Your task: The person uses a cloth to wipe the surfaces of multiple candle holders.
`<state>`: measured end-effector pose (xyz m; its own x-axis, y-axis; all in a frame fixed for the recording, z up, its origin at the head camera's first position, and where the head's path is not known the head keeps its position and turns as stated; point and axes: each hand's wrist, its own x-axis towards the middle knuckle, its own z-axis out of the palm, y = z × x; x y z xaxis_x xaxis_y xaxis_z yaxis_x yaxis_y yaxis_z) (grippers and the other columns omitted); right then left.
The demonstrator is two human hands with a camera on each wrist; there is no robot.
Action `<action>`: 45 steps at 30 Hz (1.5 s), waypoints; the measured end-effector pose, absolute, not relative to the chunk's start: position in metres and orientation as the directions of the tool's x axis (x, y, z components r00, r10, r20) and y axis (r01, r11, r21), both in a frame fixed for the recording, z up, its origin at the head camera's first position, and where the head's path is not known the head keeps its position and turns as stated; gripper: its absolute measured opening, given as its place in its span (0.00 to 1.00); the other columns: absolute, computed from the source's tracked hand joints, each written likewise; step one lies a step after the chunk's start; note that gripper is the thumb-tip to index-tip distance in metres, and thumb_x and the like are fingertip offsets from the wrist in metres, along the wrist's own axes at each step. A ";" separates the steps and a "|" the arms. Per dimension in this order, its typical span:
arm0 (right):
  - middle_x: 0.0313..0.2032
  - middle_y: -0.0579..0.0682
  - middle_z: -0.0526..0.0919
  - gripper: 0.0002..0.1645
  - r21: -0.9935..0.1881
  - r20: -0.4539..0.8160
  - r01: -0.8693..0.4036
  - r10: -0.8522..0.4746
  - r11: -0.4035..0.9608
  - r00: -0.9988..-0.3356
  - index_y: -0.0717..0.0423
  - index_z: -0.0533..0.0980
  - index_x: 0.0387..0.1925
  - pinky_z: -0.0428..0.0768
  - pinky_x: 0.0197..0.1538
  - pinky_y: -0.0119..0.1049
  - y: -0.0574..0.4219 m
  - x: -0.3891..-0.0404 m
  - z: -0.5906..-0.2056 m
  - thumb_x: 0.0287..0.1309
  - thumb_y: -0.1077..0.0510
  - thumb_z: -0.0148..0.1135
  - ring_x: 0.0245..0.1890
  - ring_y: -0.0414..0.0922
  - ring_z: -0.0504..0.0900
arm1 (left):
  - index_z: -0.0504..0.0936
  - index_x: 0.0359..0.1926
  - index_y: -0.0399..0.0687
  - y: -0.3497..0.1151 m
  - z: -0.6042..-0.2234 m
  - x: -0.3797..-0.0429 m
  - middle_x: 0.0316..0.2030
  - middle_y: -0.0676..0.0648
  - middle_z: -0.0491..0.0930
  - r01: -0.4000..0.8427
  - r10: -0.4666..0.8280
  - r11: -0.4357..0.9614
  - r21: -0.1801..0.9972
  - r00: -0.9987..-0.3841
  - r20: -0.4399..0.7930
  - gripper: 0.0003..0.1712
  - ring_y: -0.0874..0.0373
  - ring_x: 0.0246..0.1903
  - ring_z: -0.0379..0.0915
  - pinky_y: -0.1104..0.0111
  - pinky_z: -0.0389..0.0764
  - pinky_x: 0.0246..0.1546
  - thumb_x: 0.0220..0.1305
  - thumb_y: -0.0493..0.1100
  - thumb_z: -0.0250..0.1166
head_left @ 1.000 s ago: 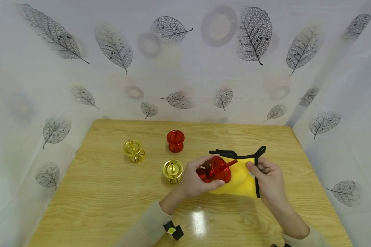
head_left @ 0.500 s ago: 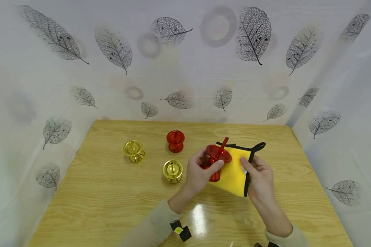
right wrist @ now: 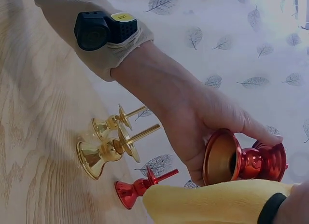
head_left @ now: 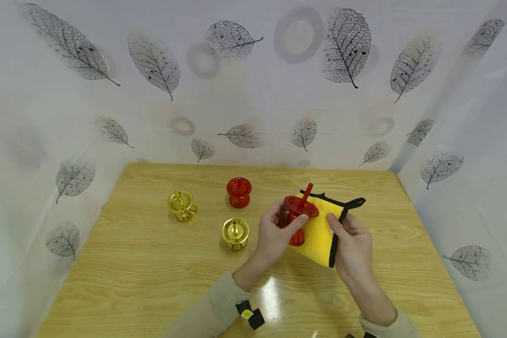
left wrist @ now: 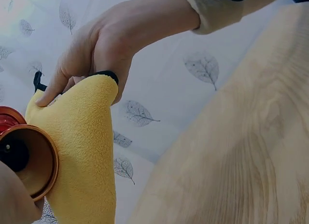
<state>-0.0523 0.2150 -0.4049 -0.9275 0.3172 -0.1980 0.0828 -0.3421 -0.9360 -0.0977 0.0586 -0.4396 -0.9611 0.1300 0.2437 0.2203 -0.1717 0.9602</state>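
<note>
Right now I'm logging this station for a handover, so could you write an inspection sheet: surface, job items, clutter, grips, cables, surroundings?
Surface: light wood-grain tabletop with a bright glare patch toward the near side.
Job items: shiny red flared holder with a rod, in hand; yellow fabric cloth with black edging, beside it; shiny gold flared holder, nearer gold holder and second red holder, all standing apart.
Clutter: nothing seen.
Grips: left hand holds the rodded red holder; right hand pinches the cloth.
Cables: nothing seen.
Surroundings: white sheeting printed with dark leaves, behind and on both sides.
</note>
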 end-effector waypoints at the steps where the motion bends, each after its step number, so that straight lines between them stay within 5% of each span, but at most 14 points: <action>1: 0.41 0.44 0.87 0.20 -0.937 -0.196 0.078 0.331 -0.339 -0.923 0.60 0.78 0.52 0.86 0.42 0.36 0.215 -0.053 -0.405 0.59 0.58 0.65 0.41 0.40 0.87 | 0.80 0.51 0.52 0.059 -0.439 -0.098 0.38 0.44 0.83 0.209 0.123 -0.162 0.964 -0.965 0.230 0.19 0.63 0.31 0.73 0.76 0.77 0.30 0.59 0.47 0.70; 8: 0.35 0.45 0.88 0.20 -0.940 -0.157 0.020 0.379 -0.341 -0.912 0.63 0.77 0.51 0.86 0.40 0.35 0.216 -0.058 -0.406 0.58 0.58 0.66 0.37 0.40 0.86 | 0.75 0.62 0.51 0.055 -0.433 -0.099 0.47 0.44 0.82 0.148 0.154 -0.129 0.981 -0.974 0.167 0.25 0.61 0.40 0.78 0.75 0.80 0.39 0.65 0.45 0.65; 13: 0.39 0.46 0.88 0.23 -0.939 -0.161 0.028 0.366 -0.343 -0.916 0.64 0.74 0.54 0.86 0.40 0.35 0.219 -0.059 -0.405 0.60 0.57 0.65 0.39 0.41 0.87 | 0.69 0.67 0.57 0.046 -0.425 -0.099 0.53 0.46 0.82 0.047 0.238 -0.139 0.989 -0.968 0.079 0.33 0.58 0.46 0.79 0.73 0.81 0.48 0.61 0.44 0.68; 21: 0.38 0.45 0.88 0.19 -0.912 -0.137 0.010 0.282 -0.409 -0.950 0.63 0.74 0.53 0.86 0.42 0.34 0.218 -0.058 -0.404 0.62 0.60 0.62 0.40 0.39 0.87 | 0.80 0.55 0.53 0.039 -0.420 -0.106 0.49 0.45 0.82 -0.075 0.314 -0.147 0.986 -0.949 -0.026 0.25 0.59 0.39 0.79 0.70 0.83 0.41 0.54 0.42 0.73; 27: 0.36 0.45 0.88 0.15 -0.908 -0.153 0.013 0.301 -0.419 -0.941 0.62 0.78 0.49 0.86 0.39 0.34 0.217 -0.060 -0.407 0.62 0.60 0.62 0.37 0.40 0.88 | 0.80 0.56 0.53 0.040 -0.423 -0.107 0.48 0.44 0.83 -0.121 0.321 -0.145 0.982 -0.945 -0.069 0.26 0.59 0.40 0.81 0.68 0.84 0.44 0.54 0.40 0.74; 37: 0.34 0.45 0.87 0.14 -0.899 -0.186 0.002 0.377 -0.438 -0.907 0.61 0.81 0.46 0.86 0.39 0.33 0.209 -0.059 -0.406 0.58 0.60 0.66 0.35 0.39 0.87 | 0.72 0.64 0.57 0.045 -0.429 -0.107 0.45 0.43 0.86 0.008 0.244 -0.136 0.991 -0.969 0.041 0.41 0.58 0.33 0.82 0.68 0.85 0.34 0.48 0.44 0.78; 45: 0.30 0.49 0.87 0.17 -0.967 0.060 -0.160 0.436 -0.197 -0.898 0.74 0.79 0.44 0.85 0.32 0.30 0.202 -0.050 -0.405 0.58 0.63 0.66 0.27 0.39 0.85 | 0.77 0.61 0.48 0.045 -0.431 -0.111 0.44 0.42 0.86 0.040 0.168 -0.130 0.991 -0.984 0.062 0.36 0.60 0.34 0.81 0.72 0.84 0.37 0.48 0.41 0.77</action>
